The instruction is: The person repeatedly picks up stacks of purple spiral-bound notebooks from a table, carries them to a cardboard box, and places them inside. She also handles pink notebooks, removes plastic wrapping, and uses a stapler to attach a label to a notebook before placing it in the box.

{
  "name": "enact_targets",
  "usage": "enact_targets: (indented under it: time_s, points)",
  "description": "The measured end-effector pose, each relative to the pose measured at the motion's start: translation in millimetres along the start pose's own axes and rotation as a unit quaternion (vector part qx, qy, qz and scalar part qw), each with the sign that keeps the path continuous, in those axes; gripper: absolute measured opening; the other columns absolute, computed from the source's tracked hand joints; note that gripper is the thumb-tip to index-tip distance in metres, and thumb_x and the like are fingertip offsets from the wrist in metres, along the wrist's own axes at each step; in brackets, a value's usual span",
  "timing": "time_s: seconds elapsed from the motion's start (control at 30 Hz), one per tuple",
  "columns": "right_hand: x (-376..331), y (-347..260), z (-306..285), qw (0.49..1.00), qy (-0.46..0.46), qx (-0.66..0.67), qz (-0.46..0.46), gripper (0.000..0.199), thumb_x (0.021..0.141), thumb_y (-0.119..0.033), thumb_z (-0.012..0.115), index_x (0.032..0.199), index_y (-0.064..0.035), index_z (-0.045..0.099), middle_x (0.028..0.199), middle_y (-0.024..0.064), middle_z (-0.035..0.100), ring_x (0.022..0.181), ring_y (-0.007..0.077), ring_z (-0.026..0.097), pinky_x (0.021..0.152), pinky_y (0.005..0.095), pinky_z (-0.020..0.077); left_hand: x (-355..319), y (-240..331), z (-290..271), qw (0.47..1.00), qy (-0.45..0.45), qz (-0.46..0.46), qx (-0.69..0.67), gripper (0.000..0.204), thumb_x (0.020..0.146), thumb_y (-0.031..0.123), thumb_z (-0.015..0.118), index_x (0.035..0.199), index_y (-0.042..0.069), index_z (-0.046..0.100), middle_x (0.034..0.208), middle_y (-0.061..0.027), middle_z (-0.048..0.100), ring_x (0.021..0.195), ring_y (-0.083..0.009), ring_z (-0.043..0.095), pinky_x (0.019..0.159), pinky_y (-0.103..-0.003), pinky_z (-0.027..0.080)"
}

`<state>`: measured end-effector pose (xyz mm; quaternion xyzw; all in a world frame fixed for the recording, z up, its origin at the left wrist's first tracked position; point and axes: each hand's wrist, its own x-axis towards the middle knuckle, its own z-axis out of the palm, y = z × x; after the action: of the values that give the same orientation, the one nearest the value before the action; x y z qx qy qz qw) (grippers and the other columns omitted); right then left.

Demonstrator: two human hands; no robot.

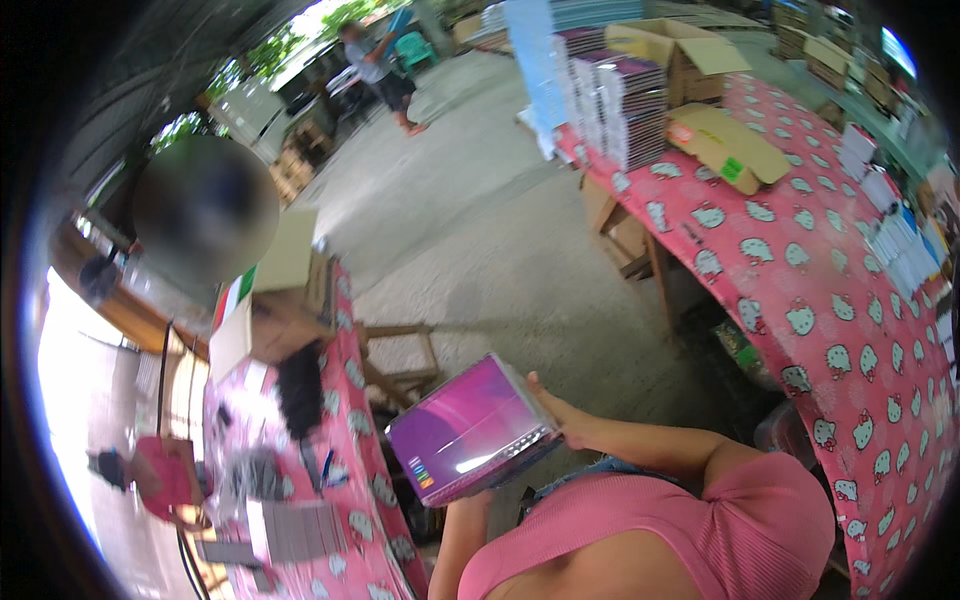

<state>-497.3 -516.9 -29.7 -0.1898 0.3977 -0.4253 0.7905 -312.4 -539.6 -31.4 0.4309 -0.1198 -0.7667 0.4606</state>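
Note:
A thick stack of notebooks (475, 415) with glossy purple and pink covers is held in front of my body, above the gap between two tables. Spiral binding shows along its near right edge. My right hand (558, 412) presses against the stack's right side, thumb pointing up along the edge. From below, my left hand (472, 504) supports the near left part; its fingers are hidden under the stack.
On the left, a pink-covered table (360, 430) bears an open carton (285, 325), a dark fluffy item (300, 385) and a book stack (295, 530). The right table (800, 250) carries notebook stacks (635, 110) and cartons (690, 60). People stand far off (375, 75) and at left (165, 475).

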Motion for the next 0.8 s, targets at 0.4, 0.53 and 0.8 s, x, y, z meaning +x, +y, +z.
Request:
enact_targets:
  time_s: [0.4, 0.53, 0.8]
  points:
    - [-2.5, -150.8, -219.5, 0.907, 0.274, 0.191, -0.258, 0.059, 0.086, -0.054, 0.049, 0.120, -0.0054, 0.053, 0.118, 0.0127, 0.058, 0.108, 0.0215, 0.054, 0.093, 0.0391, 0.0427, 197.3, -102.6, 250.5, 0.949, -0.233, -0.186, 0.105, 0.033, 0.093, 0.033, 0.041, 0.110, 0.008, 0.054, 0.106, -0.0090, 0.061, 0.094, -0.0244, 0.061, 0.083, -0.042, 0.050]
    - [-16.9, -236.3, -223.0, 0.884, 0.311, 0.154, -0.313, 0.041, 0.096, -0.037, 0.035, 0.119, -0.0079, 0.054, 0.117, 0.0081, 0.058, 0.106, 0.0214, 0.055, 0.092, 0.0400, 0.0443, 255.3, -120.7, 325.7, 0.916, -0.310, -0.240, 0.084, 0.039, 0.094, 0.037, 0.035, 0.107, 0.007, 0.054, 0.101, -0.0086, 0.062, 0.092, -0.0233, 0.062, 0.081, -0.041, 0.051]
    - [-20.6, -323.9, -341.4, 0.855, 0.262, 0.196, -0.403, 0.034, 0.096, -0.024, 0.042, 0.123, -0.0052, 0.051, 0.114, 0.0086, 0.060, 0.098, 0.0190, 0.059, 0.086, 0.0359, 0.0487, 304.0, -158.5, 462.3, 0.871, -0.397, -0.274, 0.090, 0.055, 0.093, 0.047, 0.022, 0.121, 0.006, 0.046, 0.114, -0.0151, 0.057, 0.102, -0.0326, 0.058, 0.087, -0.050, 0.048]
